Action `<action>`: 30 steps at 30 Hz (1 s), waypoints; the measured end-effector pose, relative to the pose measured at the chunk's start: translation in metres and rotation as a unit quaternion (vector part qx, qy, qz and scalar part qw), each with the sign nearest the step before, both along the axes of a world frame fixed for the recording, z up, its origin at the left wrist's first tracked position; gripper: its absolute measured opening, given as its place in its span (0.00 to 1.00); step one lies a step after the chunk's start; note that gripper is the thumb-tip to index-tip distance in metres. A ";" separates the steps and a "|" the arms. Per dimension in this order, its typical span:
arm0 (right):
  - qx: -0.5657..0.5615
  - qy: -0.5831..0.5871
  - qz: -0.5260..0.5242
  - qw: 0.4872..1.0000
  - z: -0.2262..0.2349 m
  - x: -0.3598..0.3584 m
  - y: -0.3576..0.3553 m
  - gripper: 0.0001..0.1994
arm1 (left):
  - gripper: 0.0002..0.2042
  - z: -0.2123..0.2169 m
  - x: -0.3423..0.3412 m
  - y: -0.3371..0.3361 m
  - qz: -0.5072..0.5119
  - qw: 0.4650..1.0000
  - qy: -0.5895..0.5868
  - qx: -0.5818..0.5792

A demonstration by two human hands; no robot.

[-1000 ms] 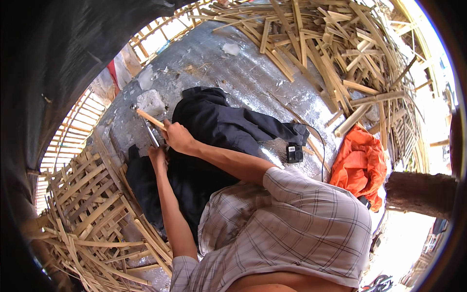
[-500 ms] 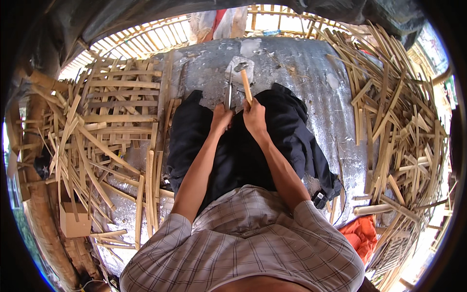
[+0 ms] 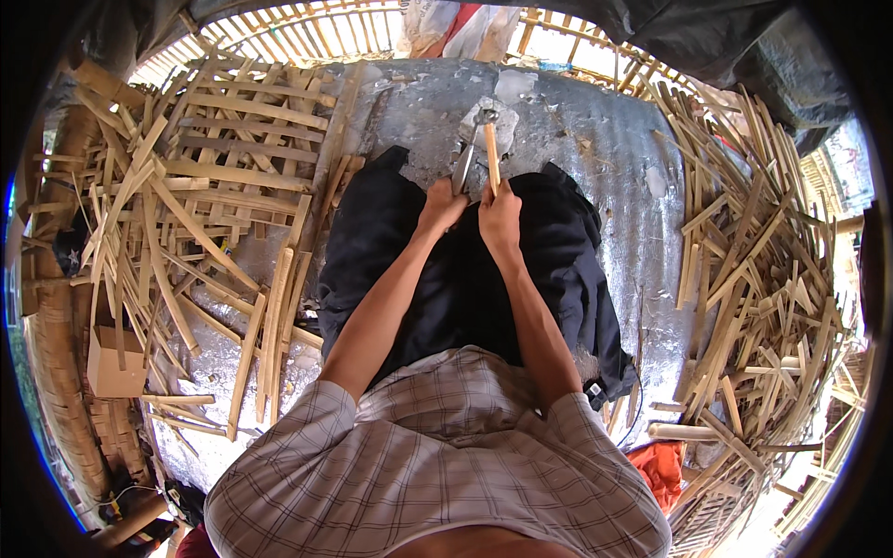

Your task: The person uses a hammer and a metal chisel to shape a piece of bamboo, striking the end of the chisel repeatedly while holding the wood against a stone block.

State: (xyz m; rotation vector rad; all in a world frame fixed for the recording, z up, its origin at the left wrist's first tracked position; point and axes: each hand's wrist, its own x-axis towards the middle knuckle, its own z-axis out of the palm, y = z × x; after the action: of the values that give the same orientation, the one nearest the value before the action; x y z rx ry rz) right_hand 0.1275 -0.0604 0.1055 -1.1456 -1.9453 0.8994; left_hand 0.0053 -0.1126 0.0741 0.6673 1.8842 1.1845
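Note:
My left hand (image 3: 442, 206) is closed around a long, narrow grey metal tool (image 3: 463, 167), its far end pointing away from me. Beside it, my right hand (image 3: 499, 216) grips the wooden handle of a hammer (image 3: 493, 156). The dark hammer head lies over a pale stone block (image 3: 505, 130), close to the tip of the metal tool. I cannot tell whether the two touch, or whether a small piece sits between them. Both hands are above my lap, over black cloth (image 3: 558, 251).
Bamboo strips lie heaped at the right (image 3: 744, 270). At the left stand a woven bamboo lattice (image 3: 237, 172) and loose strips. A small cardboard box (image 3: 116, 363) is at the lower left, orange cloth (image 3: 659, 474) at the lower right. A grey sheet (image 3: 637, 205) covers the floor.
The view has shifted, so the scene sits differently in the picture. The metal tool now slants more to the right, its tip nearer the hammer head. Both hands keep their holds.

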 end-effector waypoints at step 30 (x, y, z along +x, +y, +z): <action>0.013 -0.014 0.027 0.999 -0.003 0.004 0.004 0.12 | 0.14 0.011 -0.001 0.000 -0.034 0.987 0.147 -0.062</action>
State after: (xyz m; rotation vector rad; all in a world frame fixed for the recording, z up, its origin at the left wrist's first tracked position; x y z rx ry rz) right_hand 0.1314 -0.0563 0.1025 -1.1010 -2.0138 0.8871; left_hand 0.0039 -0.1123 0.0852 0.8675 2.1401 0.9573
